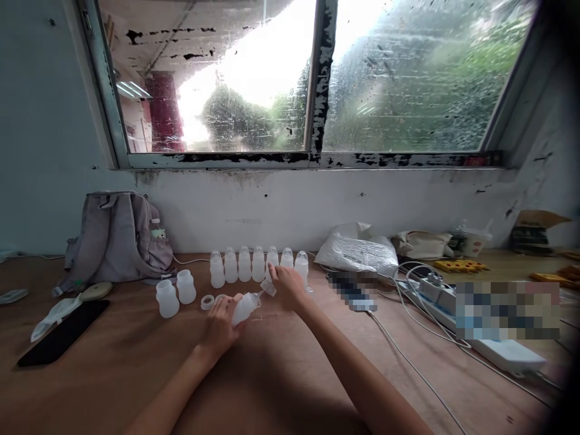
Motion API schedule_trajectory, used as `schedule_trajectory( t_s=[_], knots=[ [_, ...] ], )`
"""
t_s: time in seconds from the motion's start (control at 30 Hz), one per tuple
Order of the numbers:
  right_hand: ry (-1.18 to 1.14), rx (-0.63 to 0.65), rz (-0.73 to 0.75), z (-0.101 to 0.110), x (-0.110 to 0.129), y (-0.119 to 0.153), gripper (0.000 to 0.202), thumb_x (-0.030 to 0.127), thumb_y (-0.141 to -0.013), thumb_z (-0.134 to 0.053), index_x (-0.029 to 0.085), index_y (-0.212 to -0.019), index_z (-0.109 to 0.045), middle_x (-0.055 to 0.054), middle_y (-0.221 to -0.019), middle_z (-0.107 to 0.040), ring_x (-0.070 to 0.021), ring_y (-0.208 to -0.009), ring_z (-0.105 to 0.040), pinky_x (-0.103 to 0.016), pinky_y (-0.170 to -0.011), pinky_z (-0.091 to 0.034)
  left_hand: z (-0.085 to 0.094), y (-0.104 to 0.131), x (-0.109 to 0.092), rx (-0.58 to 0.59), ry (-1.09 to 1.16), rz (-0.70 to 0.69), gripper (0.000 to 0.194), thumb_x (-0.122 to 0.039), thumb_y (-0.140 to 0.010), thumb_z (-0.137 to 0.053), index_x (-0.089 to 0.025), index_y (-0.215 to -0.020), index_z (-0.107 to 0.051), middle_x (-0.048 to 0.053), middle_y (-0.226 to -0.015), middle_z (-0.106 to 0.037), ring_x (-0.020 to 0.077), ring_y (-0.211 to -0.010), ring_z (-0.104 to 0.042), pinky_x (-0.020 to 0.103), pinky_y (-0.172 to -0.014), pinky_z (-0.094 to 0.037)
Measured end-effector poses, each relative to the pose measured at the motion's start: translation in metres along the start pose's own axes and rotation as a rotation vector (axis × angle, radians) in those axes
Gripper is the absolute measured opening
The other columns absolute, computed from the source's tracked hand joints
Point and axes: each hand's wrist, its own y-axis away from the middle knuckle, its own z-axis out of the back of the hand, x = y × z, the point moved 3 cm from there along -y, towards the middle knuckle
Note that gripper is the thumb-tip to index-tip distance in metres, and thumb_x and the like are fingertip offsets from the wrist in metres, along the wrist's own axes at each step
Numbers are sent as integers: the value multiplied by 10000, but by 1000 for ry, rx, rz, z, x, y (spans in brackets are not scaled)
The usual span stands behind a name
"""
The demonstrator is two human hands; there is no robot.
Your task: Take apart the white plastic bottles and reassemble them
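A frosted white bottle (244, 309) lies tilted in my left hand (222, 325), whose fingers are wrapped round it, its top pointing right. My right hand (286, 286) pinches a small clear piece (268, 286) just beyond the bottle's top. Behind my hands stands a row of several capped frosted bottles (244, 266). To the left are two open frosted bottles without caps, one nearer (167, 299) and one farther (185, 287). A white ring (207, 302) lies on the table beside my left hand.
A grey backpack (118, 235), a black flat object (64, 333) and a white cloth (55, 316) are at the left. On the right are a silvery bag (360, 252), a power strip (507, 353) and white cables. A window is above.
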Motion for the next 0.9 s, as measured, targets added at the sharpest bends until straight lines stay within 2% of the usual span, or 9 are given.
schedule_trajectory(
  t_s=[0.13, 0.27, 0.4, 0.57, 0.9],
  knots=[
    [31, 3, 52, 3, -18, -9, 440, 451, -859, -285, 175, -747, -608, -82, -687, -606, -197, -669, -550, -261, -563, -277, -8, 0, 10, -28, 112, 115, 414, -417, -754, -483, -209, -1107, -426, 71, -980, -558, 234, -890, -517, 345, -785, -388],
    [31, 166, 159, -7, -26, -9, 314, 375, -844, -383, 197, -807, -638, -80, -756, -635, -195, -732, -563, -248, -575, -295, -11, 1, 16, -28, 223, 244, 429, -425, -751, -485, -213, -1112, -391, 67, -1036, -558, 227, -938, -527, 323, -780, -405],
    [73, 250, 152, -19, -32, -7, 235, 338, -804, -468, 210, -878, -651, -85, -802, -644, -204, -785, -558, -256, -620, -314, -10, 0, 18, -6, 262, 296, 427, -432, -737, -494, -219, -1096, -406, 65, -1037, -567, 233, -936, -540, 320, -750, -418],
    [119, 250, 136, -27, -37, -7, 248, 381, -748, -540, 181, -827, -664, -111, -773, -640, -245, -840, -531, -309, -706, -304, -11, 0, 18, 7, 297, 311, 438, -436, -728, -504, -215, -1095, -412, 67, -1023, -576, 237, -935, -539, 323, -749, -418],
    [137, 283, 113, -36, -46, -7, 187, 357, -704, -586, 191, -752, -660, -102, -748, -635, -250, -831, -531, -321, -711, -302, -11, 0, 17, 5, 368, 346, 445, -439, -725, -503, -209, -1093, -403, 75, -990, -577, 238, -890, -551, 338, -751, -413]
  ],
)
